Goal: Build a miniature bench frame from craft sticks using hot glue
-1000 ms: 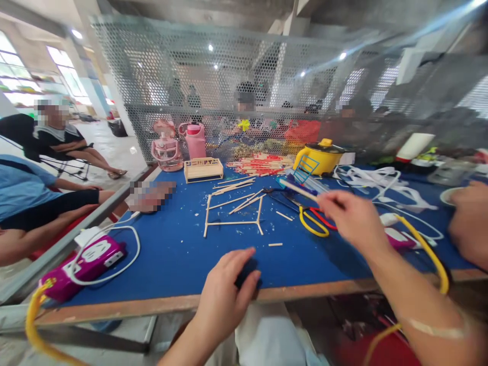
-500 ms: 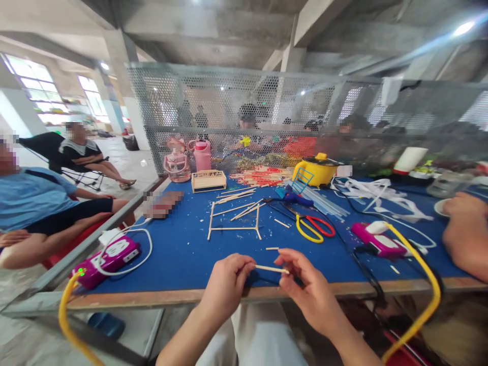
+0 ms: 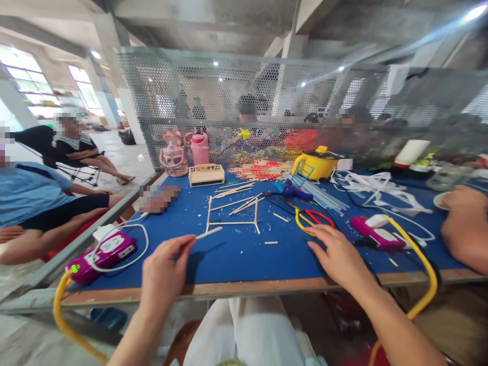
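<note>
My left hand point(image 3: 163, 269) pinches one end of a thin wooden stick point(image 3: 209, 233), which points away to the right above the blue tabletop. Fingers apart, my right hand point(image 3: 339, 254) is at the near side of the scissors point(image 3: 323, 218) with red and yellow handles. Its fingertips overlap the yellow loop; whether they touch it I cannot tell. Between and beyond my hands lies an open frame of glued sticks point(image 3: 233, 223). A short cut piece of stick point(image 3: 271, 243) rests closer to me, and loose sticks point(image 3: 232, 190) are scattered behind the frame.
A small wooden tray-like piece point(image 3: 207, 175), red-tipped sticks point(image 3: 259, 170), a yellow pot point(image 3: 318, 165) and a blue glue gun point(image 3: 299, 193) stand further back. Purple power strips point(image 3: 102, 259) with cables lie at both sides. Another person's arm point(image 3: 465, 229) rests at the right.
My hands have parted. The left has moved left with the stick; the right has let go of the stick's other end and moved right to the scissors.
</note>
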Demonstrator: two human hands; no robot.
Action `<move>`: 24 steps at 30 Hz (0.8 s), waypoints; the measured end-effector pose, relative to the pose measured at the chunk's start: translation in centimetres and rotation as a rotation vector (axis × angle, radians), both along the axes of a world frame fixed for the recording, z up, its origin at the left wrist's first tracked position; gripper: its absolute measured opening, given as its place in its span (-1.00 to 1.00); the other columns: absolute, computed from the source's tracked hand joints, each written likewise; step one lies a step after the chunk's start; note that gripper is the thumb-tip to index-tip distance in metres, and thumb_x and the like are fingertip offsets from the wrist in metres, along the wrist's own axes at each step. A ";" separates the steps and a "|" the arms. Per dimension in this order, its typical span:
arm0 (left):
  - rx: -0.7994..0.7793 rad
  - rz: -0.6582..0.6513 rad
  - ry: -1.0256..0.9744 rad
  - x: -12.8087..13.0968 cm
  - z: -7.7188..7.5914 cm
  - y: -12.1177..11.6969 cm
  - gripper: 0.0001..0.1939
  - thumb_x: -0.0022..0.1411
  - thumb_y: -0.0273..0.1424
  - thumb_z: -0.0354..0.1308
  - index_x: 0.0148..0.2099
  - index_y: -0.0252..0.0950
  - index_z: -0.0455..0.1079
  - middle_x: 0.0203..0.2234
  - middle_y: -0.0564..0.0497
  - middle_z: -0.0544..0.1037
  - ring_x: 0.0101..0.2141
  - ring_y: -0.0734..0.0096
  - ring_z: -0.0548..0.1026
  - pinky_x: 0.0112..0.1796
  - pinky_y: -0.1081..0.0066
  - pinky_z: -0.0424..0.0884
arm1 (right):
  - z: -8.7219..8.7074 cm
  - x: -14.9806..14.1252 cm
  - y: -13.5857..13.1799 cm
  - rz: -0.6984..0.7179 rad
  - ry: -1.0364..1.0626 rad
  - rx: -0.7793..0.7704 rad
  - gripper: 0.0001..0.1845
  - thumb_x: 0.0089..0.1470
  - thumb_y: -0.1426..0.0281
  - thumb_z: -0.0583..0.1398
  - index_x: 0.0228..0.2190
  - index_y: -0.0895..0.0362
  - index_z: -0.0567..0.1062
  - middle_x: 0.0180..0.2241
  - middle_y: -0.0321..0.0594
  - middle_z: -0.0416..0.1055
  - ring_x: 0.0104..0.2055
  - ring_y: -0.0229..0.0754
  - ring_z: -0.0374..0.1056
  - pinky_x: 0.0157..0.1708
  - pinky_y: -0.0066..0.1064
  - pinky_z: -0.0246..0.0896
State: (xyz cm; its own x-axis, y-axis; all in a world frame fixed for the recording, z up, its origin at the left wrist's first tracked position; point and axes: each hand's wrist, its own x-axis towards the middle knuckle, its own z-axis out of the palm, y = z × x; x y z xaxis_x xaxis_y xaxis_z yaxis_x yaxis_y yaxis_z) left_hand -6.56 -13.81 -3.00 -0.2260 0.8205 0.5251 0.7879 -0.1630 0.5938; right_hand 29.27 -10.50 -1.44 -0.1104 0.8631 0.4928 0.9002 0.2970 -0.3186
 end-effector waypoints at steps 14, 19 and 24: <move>-0.111 0.136 0.354 -3.4 -2.2 0.9 -0.61 0.19 -0.13 0.00 -0.14 -0.25 0.50 -0.13 -0.11 0.51 -0.16 0.11 0.44 -0.06 0.17 0.31 | 2.2 -3.3 5.7 -0.008 -0.324 -0.345 -0.69 0.04 0.46 0.12 -0.14 0.15 0.49 -0.21 -0.07 0.50 -0.18 -0.09 0.40 -0.21 -0.37 0.21; -0.112 0.166 0.292 -3.2 -2.0 0.4 -0.63 0.19 -0.14 0.00 -0.18 -0.24 0.50 -0.12 -0.09 0.50 -0.13 0.12 0.43 -0.05 0.16 0.32 | 1.8 -3.9 10.4 -0.073 -0.355 -0.406 -0.86 0.01 0.43 0.17 -0.45 0.17 0.55 -0.32 0.01 0.52 -0.22 -0.04 0.41 -0.26 -0.35 0.20; -0.086 0.167 0.213 -3.1 -2.0 0.2 -0.66 0.18 -0.15 0.02 -0.21 -0.24 0.50 -0.14 -0.07 0.51 -0.13 0.14 0.42 -0.05 0.16 0.32 | 1.9 -4.1 10.7 -0.078 -0.266 -0.398 -0.86 0.00 0.48 0.14 -0.52 0.20 0.48 -0.36 0.04 0.51 -0.26 -0.05 0.41 -0.33 -0.36 0.20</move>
State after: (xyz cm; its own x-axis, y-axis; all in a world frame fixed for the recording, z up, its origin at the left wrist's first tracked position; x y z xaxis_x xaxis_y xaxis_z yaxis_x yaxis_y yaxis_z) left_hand -9.67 -13.59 -4.96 -0.2542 0.8246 0.5053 0.9081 0.0237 0.4180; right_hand 25.17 0.22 0.49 -0.1151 0.9896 0.0864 0.9805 0.1271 -0.1496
